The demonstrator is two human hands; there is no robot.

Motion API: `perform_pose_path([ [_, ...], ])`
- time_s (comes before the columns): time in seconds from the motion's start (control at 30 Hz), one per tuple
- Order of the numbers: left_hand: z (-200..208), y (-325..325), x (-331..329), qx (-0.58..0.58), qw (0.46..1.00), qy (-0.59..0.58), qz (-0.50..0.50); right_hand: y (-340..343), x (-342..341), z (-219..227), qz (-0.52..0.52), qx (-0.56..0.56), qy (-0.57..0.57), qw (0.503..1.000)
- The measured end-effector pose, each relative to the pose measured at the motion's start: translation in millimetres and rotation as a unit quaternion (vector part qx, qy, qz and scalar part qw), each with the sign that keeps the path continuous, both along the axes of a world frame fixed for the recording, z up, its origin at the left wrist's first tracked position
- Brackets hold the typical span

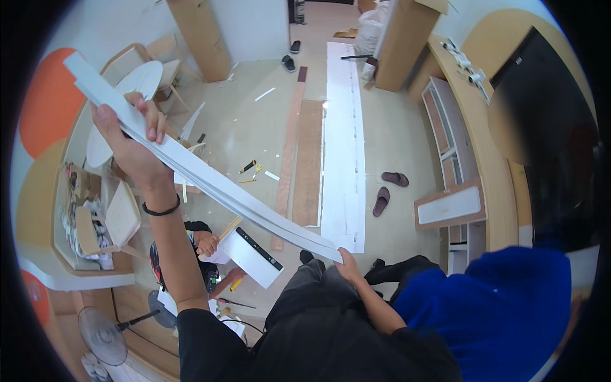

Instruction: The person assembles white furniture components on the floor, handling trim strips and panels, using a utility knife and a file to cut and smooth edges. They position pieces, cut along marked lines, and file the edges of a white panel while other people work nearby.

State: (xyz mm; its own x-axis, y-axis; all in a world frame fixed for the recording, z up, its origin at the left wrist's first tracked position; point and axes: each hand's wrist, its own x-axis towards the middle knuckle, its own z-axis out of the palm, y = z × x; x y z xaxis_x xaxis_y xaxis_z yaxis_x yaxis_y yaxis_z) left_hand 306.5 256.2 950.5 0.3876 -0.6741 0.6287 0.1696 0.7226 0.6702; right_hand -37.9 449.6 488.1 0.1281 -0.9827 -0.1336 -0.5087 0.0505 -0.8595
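A bundle of long white strips (219,190) slants across the view from upper left to lower centre, lifted above the floor. My left hand (137,143), a dark band on its wrist, wraps round the bundle near its raised far end, thumb on one side and fingers on the other. Lower down, my right hand (347,265) grips the other end between thumb and fingers. Beneath the bundle, a white panel with a black strip (259,248) lies beside a crouching co-worker's hand (206,244).
A long white sheet (344,153) and a brown board (308,159) lie on the floor ahead. Nearby are a utility knife (247,167) and yellow scissors (257,170). A person in blue (490,312) is close on my right. A fan (102,334) stands lower left.
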Motion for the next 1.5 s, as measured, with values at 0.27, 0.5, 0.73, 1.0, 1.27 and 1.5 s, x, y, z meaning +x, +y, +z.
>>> perform_pose_path([
  [0.27, 0, -15, 116, -0.032, 0.990, 0.140, 0.015, -102, -3, 68, 0.131, 0.033, 0.065, 0.989],
  [0.5, -25, -4, 200, 0.033, 0.971, 0.154, 0.179, -191, 40, 96, 0.310, 0.129, 0.034, 0.941],
  [0.73, -28, -93, 256, 0.078, 0.944, 0.138, 0.288, -330, 104, 64, 0.550, 0.186, 0.055, 0.812],
  [1.0, 61, -264, 246, -0.021, 0.980, -0.024, 0.194, -544, 172, 59, 0.461, 0.068, 0.031, 0.884],
  [1.27, 135, -449, 254, -0.067, 0.959, -0.136, 0.240, -727, 308, 141, 0.523, -0.113, 0.048, 0.843],
  [1.5, 102, -610, 329, -0.076, 0.923, -0.139, 0.350, -873, 479, 181, 0.513, -0.105, -0.181, 0.833],
])
